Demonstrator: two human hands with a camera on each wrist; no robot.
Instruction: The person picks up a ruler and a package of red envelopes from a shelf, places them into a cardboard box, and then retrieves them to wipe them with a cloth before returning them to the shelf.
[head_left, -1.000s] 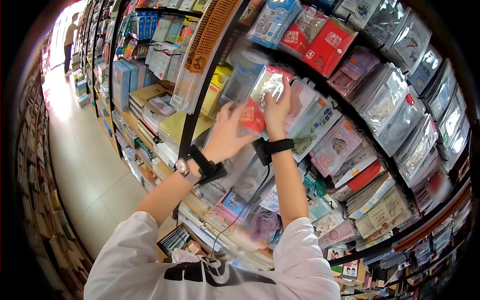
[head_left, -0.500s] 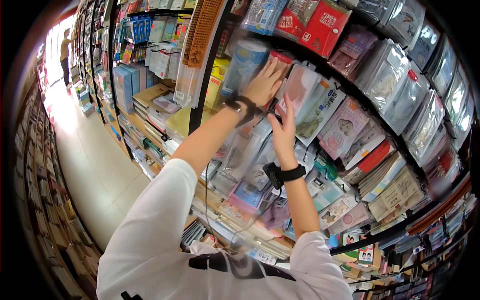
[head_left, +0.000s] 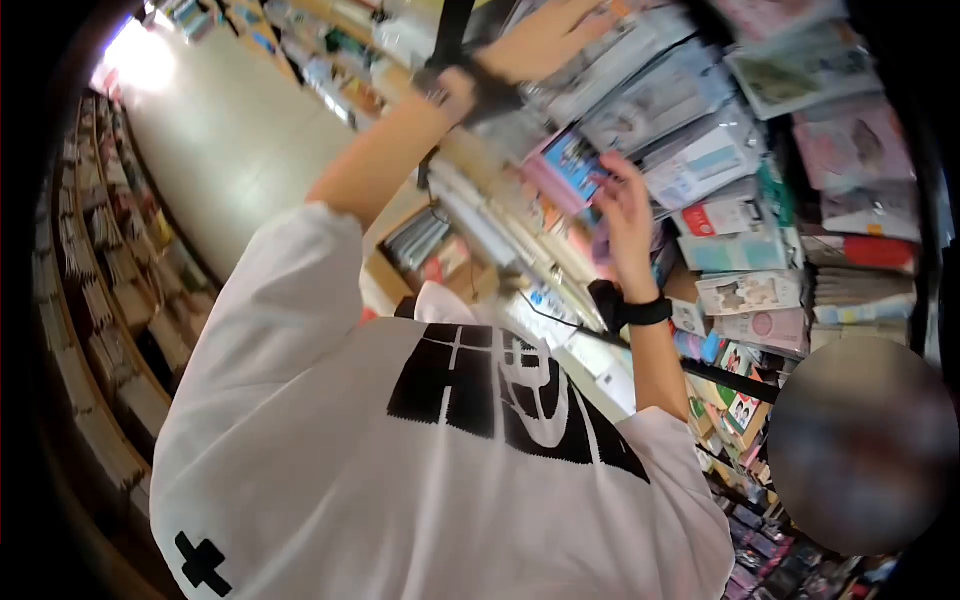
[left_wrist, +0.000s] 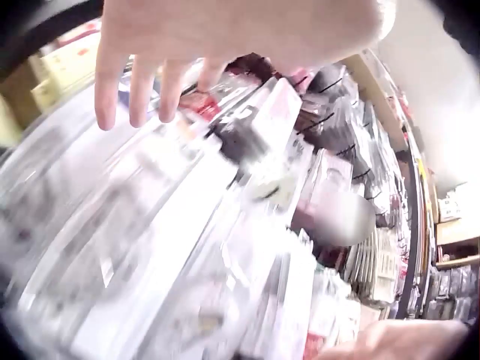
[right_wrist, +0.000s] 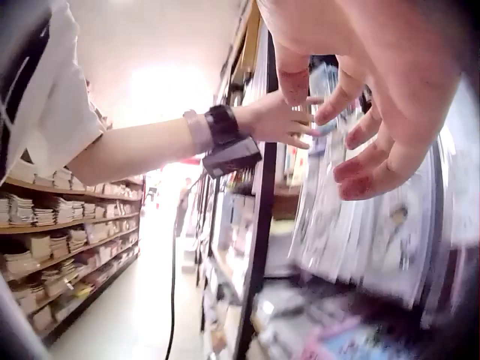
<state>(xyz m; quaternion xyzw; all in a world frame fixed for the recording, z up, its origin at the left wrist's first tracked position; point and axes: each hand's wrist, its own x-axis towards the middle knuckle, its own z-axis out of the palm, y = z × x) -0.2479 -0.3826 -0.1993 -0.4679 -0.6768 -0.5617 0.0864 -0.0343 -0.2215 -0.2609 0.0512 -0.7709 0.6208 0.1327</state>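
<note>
My left hand reaches out at the top of the head view, blurred. In the left wrist view its fingers hang straight and spread over clear plastic packs, with nothing held. A red-topped pack shows just past the fingertips. Lower down, my right hand overlaps the edge of a pink box with a blue picture. The right wrist view shows that hand with loosely bent fingers and nothing between them, beside a row of clear packs.
Hanging packs fill the rack on the right. A carton of thin items stands low, below the rack. An aisle floor runs off to the left, with a shelf of stacked books along it. A cable hangs down.
The head view has swung downward. A red and clear pack held between both hands a second ago is out of them, left hanging on the rack. My right hand is now lower, by the pink box.
</note>
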